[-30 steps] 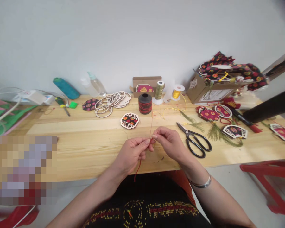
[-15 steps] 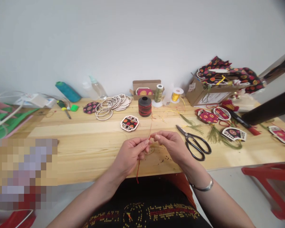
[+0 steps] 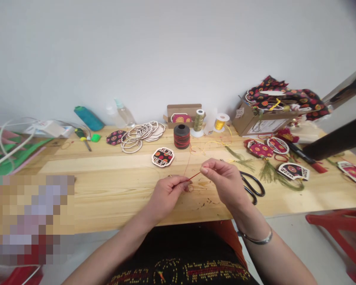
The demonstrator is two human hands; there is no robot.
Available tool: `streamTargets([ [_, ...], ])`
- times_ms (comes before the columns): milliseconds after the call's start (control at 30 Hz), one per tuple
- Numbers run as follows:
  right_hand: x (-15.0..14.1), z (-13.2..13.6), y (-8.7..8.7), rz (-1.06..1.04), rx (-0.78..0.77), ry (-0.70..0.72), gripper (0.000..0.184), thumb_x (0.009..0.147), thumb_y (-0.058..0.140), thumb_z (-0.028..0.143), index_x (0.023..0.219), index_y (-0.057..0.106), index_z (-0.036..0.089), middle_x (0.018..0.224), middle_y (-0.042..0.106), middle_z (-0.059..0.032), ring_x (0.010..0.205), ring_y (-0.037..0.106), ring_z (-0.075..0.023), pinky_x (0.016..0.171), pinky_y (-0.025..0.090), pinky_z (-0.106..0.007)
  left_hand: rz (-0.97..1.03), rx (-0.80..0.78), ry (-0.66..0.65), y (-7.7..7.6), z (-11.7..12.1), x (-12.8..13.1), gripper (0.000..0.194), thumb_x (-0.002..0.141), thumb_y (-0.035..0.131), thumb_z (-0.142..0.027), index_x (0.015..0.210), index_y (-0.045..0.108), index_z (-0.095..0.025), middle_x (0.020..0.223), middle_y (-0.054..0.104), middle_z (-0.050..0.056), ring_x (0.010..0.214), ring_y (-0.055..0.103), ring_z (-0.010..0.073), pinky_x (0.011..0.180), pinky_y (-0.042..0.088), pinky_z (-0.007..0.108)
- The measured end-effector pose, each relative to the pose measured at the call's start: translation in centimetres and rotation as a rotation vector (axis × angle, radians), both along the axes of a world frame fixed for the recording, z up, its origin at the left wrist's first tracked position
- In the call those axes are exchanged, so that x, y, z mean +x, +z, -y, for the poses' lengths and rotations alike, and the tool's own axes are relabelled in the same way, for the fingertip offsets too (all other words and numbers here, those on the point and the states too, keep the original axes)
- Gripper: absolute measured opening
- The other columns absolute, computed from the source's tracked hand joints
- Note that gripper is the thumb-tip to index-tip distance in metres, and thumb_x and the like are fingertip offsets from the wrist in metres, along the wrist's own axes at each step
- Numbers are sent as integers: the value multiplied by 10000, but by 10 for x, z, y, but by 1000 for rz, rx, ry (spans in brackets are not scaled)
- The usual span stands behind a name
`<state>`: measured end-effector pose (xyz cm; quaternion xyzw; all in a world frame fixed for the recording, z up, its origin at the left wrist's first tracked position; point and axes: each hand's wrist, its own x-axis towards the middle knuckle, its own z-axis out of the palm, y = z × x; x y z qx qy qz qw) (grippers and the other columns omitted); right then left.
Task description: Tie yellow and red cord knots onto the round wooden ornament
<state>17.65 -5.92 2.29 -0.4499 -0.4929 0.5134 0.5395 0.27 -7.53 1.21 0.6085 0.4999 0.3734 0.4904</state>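
Observation:
A red cord (image 3: 195, 175) runs taut between my two hands, just above the near part of the table. My left hand (image 3: 170, 192) pinches its lower end, and the fingertips of my right hand (image 3: 221, 174) are closed on the upper end. A thin thread (image 3: 188, 162) leads from my left fingers back toward the dark spool wound with red thread (image 3: 182, 136). Black-handled scissors (image 3: 253, 186) lie partly hidden behind my right hand. Beyond my left hand is an octagonal patterned ornament (image 3: 163, 157), flat on the wood.
Pale wooden frames (image 3: 141, 134) lie in a pile at back left. A green spool (image 3: 198, 122) and a yellow spool (image 3: 221, 122) stand near the wall. At right are a cardboard box (image 3: 261, 118) of patterned cloth, tasselled ornaments (image 3: 259, 149) and a black post (image 3: 338, 136).
My hands have drawn apart, the right one up and to the right, so a longer stretch of red cord shows between them. The cord end that hung below my left hand is out of sight.

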Motion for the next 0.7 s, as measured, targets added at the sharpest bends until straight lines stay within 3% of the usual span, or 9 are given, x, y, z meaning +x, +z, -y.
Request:
streamTargets([
  [133, 16, -1, 14, 34, 128, -99, 103, 721, 697, 278, 664, 656, 202, 654, 598, 6, 635, 505, -121, 587, 422, -262, -192, 169, -29, -7, -6, -3, 141, 813, 607, -266, 833, 747, -250, 917, 696, 56, 899, 591, 216, 863, 426, 397],
  [267, 24, -4, 27, 74, 194, -162, 89, 723, 697, 279, 673, 666, 212, 687, 625, -8, 639, 524, -128, 583, 438, -275, -339, 232, -51, -11, -11, -6, 161, 816, 592, -241, 883, 738, -251, 1116, 632, 73, 1073, 528, 244, 971, 369, 457],
  [367, 24, -9, 33, 90, 196, -188, 85, 719, 703, 269, 673, 665, 210, 678, 628, 1, 601, 518, -113, 563, 432, -268, -344, 264, 77, -7, -10, -9, 285, 782, 627, -230, 1059, 693, -244, 1293, 518, 94, 1145, 480, 259, 988, 360, 458],
  [433, 21, -13, 36, 114, 187, -193, 82, 725, 701, 258, 674, 664, 207, 652, 623, 9, 578, 512, -106, 554, 426, -267, -265, 262, 205, 0, -7, -10, 326, 773, 643, -252, 1097, 677, -240, 1265, 524, 102, 1058, 518, 237, 904, 418, 408],
  [500, 18, -17, 37, 184, 213, -207, 79, 739, 691, 247, 678, 666, 205, 634, 622, 12, 571, 510, -109, 557, 423, -276, -85, 112, 225, 10, -2, -11, 226, 776, 648, -291, 977, 723, -219, 1041, 620, 93, 810, 557, 169, 700, 453, 306],
  [567, 13, -19, 36, 301, 302, -219, 90, 752, 683, 219, 667, 659, 204, 649, 632, 9, 602, 526, -120, 599, 438, -297, 171, -264, 78, 20, 3, -11, 181, 759, 666, -340, 817, 748, -189, 779, 651, 68, 535, 439, 82, 483, 339, 213],
  [633, 8, -16, 35, 425, 430, -197, 104, 762, 676, 176, 666, 652, 206, 683, 641, 4, 670, 550, -136, 666, 452, -319, 388, -601, -80, 28, 7, -10, 227, 737, 687, -375, 767, 749, -159, 708, 662, 78, 433, 308, 29, 408, 190, 180],
  [700, 2, -8, 32, 535, 552, -131, 113, 787, 657, 148, 693, 655, 210, 705, 641, -3, 728, 550, -150, 708, 456, -331, 529, -757, -140, 31, 11, -8, 288, 727, 692, -407, 782, 753, -131, 739, 690, 118, 408, 246, 1, 394, 106, 173],
])
